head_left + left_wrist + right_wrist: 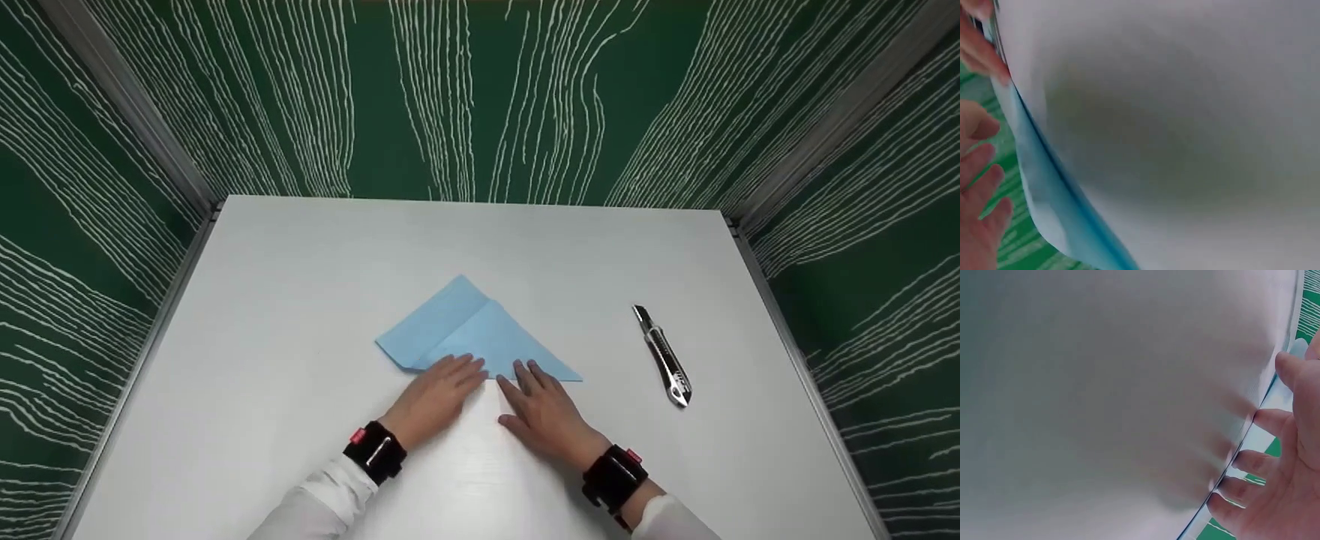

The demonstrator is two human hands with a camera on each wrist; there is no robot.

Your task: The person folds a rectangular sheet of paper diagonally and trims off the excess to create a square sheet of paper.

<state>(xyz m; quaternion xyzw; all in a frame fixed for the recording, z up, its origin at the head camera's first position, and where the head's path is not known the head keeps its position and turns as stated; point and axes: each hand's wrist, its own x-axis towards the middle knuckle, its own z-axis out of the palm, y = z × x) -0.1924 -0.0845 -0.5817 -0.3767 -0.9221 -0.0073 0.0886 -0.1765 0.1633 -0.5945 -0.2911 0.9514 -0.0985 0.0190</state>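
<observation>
The left hand (437, 397) and right hand (549, 418), apart with fingers extended, touch the folded blue paper (480, 330) along its near edge. A utility knife (663, 357) lies farther right.

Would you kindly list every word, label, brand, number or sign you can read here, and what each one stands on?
No text can be read.
Knife: pale marks on the handle, too small and blurred to make out.
Left wristband and right wristband: red tags, no lettering legible.
Paper: no writing visible.
Walls: white wavy lines, no letters or numbers.
</observation>
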